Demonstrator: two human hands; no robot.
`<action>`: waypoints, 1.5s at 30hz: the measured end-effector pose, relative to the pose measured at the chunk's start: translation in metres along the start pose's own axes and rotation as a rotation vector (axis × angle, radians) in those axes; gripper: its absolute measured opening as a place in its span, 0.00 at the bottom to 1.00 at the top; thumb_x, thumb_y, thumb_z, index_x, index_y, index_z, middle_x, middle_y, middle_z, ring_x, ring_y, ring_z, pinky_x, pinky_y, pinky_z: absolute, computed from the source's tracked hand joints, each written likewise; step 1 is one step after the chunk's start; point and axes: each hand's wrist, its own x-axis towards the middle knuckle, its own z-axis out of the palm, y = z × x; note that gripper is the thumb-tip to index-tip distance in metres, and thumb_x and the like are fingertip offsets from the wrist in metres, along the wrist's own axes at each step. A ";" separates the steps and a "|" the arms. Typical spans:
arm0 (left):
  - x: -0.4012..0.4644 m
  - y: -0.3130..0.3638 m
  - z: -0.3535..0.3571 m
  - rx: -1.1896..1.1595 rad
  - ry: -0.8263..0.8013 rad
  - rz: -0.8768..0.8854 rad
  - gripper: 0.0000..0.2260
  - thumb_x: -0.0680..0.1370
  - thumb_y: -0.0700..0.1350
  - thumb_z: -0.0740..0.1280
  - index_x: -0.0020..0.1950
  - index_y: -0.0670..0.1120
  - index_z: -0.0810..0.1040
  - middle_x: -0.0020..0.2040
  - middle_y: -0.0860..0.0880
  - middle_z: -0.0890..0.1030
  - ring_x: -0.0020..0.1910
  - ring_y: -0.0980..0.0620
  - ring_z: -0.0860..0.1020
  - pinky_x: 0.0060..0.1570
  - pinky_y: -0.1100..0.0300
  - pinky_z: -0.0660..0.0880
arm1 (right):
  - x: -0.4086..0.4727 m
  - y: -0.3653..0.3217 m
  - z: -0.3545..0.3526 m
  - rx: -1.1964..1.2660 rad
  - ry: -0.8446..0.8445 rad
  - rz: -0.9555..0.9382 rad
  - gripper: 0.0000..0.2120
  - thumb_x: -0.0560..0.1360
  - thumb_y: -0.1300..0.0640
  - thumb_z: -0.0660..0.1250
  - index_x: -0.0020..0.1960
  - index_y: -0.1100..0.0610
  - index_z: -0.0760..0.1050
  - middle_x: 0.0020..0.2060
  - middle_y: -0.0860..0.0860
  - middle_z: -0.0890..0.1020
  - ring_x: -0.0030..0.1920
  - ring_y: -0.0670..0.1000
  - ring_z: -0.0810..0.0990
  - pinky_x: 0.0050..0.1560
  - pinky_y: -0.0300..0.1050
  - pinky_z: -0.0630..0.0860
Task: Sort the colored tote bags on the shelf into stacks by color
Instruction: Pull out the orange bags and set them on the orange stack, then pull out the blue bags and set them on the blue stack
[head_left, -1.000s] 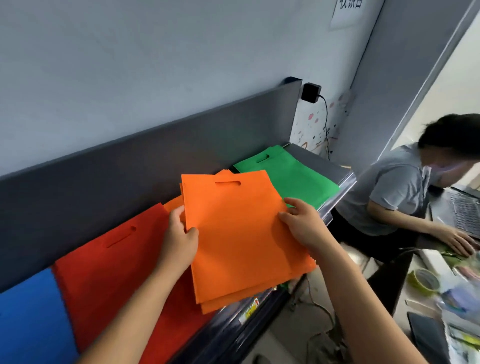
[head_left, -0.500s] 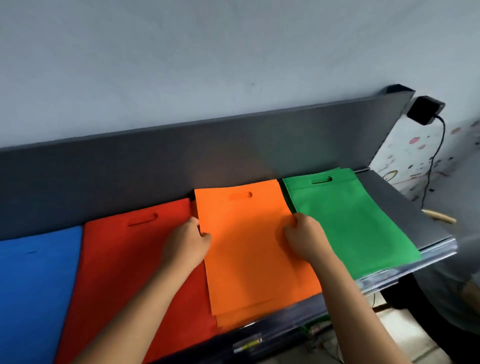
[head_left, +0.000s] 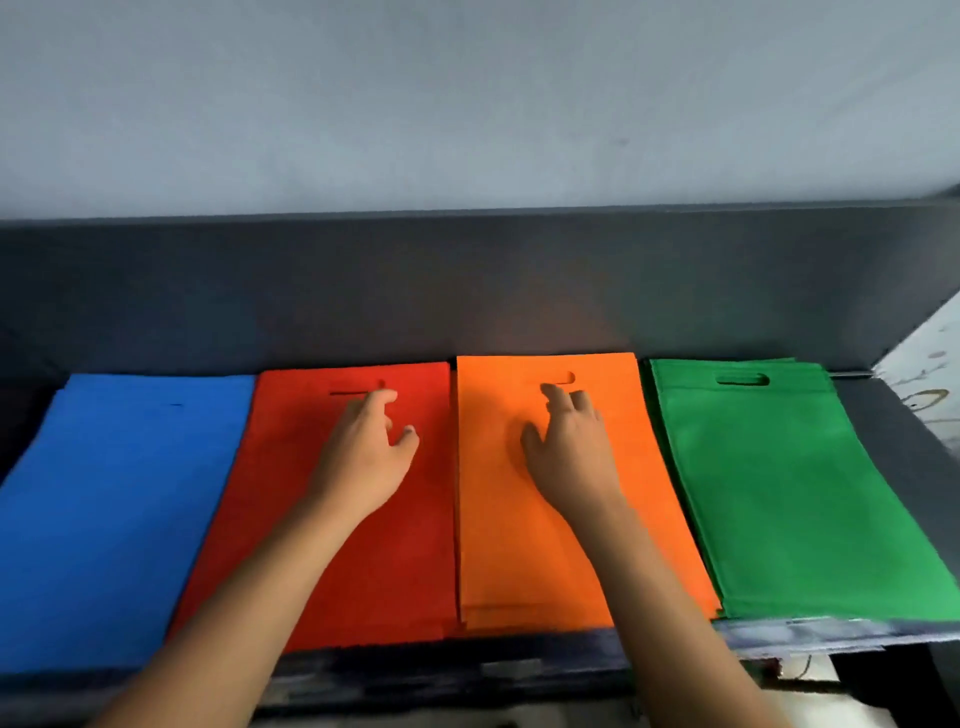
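**Head view: four colour stacks laid out on the shelf**

Four stacks of flat tote bags lie side by side on the dark shelf (head_left: 883, 410), edges nearly touching: blue stack (head_left: 119, 509), red stack (head_left: 363, 561), orange stack (head_left: 519, 545), green stack (head_left: 789, 499). Each stack runs lengthwise from the back panel (head_left: 467, 291) toward the front lip, with the die-cut handle slots at the back end.

The left hand (head_left: 363, 457) is over the red stack, fingers loosely spread and slightly curled, holding nothing. The right hand (head_left: 569, 452) rests on the orange stack, fingers apart and extended toward its handle slot, gripping nothing.

Handling, by judgement: the bags look like thin non-woven fabric, so light, limp and prone to sliding over one another. Take hold at both long edges near mid-length, or press flat from above to square a stack. The orange stack's front edges sit slightly stepped.
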 end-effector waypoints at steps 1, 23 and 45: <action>-0.005 -0.014 -0.010 -0.004 0.034 -0.015 0.21 0.80 0.48 0.70 0.72 0.47 0.74 0.56 0.47 0.79 0.57 0.47 0.78 0.59 0.53 0.74 | 0.003 -0.015 0.011 0.061 -0.027 -0.025 0.29 0.79 0.58 0.67 0.79 0.62 0.68 0.64 0.62 0.77 0.64 0.65 0.76 0.66 0.59 0.74; -0.243 -0.404 -0.355 -0.036 0.522 -0.586 0.17 0.85 0.54 0.62 0.72 0.49 0.72 0.51 0.54 0.76 0.46 0.59 0.76 0.46 0.59 0.71 | -0.158 -0.499 0.270 0.348 -0.639 -0.570 0.27 0.83 0.50 0.68 0.80 0.52 0.66 0.61 0.48 0.76 0.50 0.45 0.80 0.52 0.48 0.80; -0.266 -0.628 -0.448 -0.227 0.582 -0.704 0.08 0.84 0.45 0.64 0.62 0.51 0.76 0.45 0.49 0.79 0.40 0.52 0.79 0.41 0.56 0.76 | -0.163 -0.707 0.415 0.134 -0.695 -0.548 0.30 0.84 0.50 0.67 0.83 0.54 0.61 0.74 0.56 0.69 0.39 0.46 0.77 0.40 0.42 0.75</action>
